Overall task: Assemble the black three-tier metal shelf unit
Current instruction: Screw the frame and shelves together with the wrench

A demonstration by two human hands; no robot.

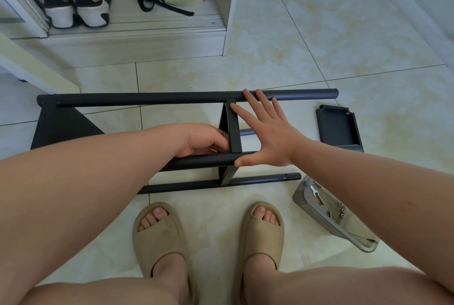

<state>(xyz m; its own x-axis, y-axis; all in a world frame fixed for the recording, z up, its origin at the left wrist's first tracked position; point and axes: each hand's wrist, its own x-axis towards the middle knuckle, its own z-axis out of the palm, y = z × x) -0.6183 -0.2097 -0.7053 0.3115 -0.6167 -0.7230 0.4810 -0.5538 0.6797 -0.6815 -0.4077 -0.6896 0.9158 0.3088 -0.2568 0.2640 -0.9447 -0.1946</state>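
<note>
Two hands on the half-built shelf unit (147, 98) lying sideways mid-floor: right hand (265, 133) spread flat bracing it, left hand (204, 141) curled at the middle shelf (235, 134), grip unclear; if the brace slips, the shelf could twist and its screw holes misalign.

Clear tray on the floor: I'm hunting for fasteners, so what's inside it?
A small wrench, loose screws and three nuts lie in the tray. The right forearm covers its far side.
</note>
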